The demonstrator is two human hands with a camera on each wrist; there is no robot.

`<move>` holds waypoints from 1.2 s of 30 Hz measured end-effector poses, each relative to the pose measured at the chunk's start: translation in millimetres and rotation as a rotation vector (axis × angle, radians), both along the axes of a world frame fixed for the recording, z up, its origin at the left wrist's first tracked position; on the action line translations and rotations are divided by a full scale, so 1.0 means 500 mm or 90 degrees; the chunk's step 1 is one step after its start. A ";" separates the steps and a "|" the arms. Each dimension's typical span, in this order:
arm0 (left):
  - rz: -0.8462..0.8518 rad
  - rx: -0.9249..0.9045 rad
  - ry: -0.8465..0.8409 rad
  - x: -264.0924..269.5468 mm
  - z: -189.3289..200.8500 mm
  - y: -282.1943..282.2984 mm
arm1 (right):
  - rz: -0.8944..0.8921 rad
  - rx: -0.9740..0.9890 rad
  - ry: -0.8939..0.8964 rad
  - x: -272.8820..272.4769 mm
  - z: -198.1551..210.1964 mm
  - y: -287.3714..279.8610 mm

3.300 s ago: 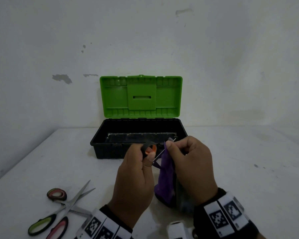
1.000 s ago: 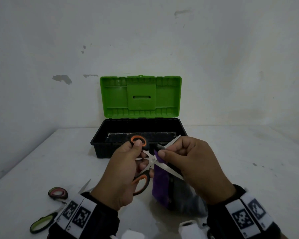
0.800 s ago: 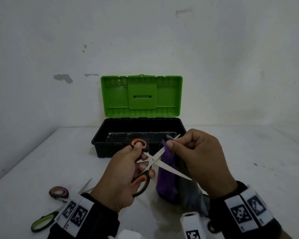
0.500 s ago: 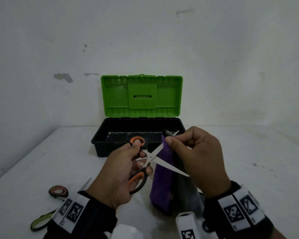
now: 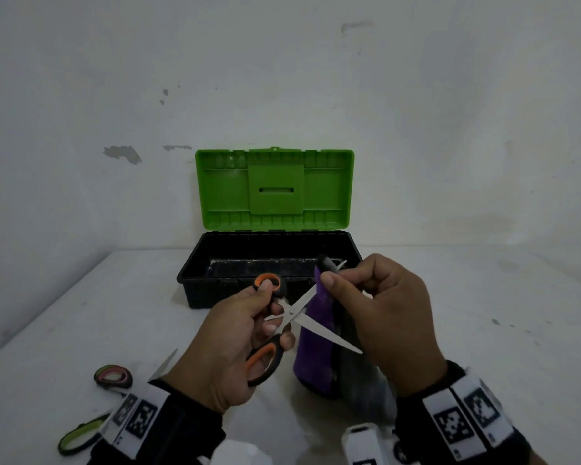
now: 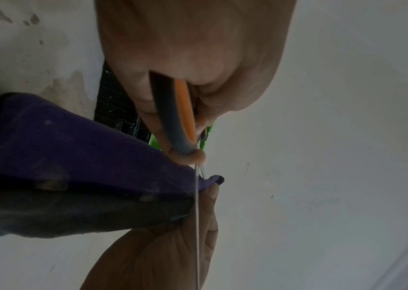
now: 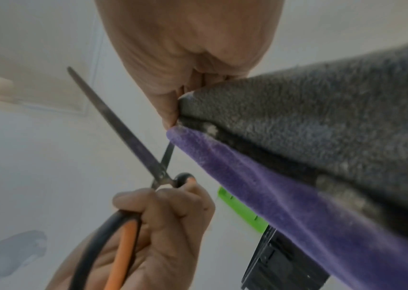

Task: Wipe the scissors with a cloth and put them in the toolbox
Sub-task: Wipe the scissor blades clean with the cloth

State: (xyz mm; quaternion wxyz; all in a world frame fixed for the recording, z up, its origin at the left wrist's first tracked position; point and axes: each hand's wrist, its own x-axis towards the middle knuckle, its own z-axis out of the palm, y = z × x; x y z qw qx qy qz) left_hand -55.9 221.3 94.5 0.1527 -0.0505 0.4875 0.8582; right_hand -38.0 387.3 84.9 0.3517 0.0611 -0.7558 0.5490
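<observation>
nearest me on the white tabletop (image 5: 483, 330), at the lower left, lie 2 spare pairs of scissors, 1 with pink-lined handles (image 5: 113, 377) and 1 with green-lined handles (image 5: 78, 437), both partly hidden by my left sleeve.

above them, my left hand (image 5: 235, 347) is clenched round the black-and-orange plastic handles of the steel-bladed scissors (image 5: 291, 313), thumb on the upper loop, fingers through the lower one. the blades stand spread in an x.

my right hand (image 5: 379, 317) pinches the folded purple-and-grey fleece cloth (image 5: 316, 350) over the upper blade near its tip, thumb and forefinger closed on it; the rest of the cloth hangs down toward the table.

my worry: the lower blade is bare and points at my right palm, so if the left grip squeezes or the cloth slips off the tip, the edge could nick a finger. a loose fold could also snag at the pivot.

beyond, the black plastic toolbox (image 5: 195, 283) sits with its green lid (image 5: 274, 189) propped upright. nothing shows in the visible part of the tray. the scissors are not yet in it.
</observation>
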 end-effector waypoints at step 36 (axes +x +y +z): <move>-0.021 -0.031 0.036 -0.005 -0.004 -0.007 | 0.020 -0.012 -0.005 0.001 -0.013 0.004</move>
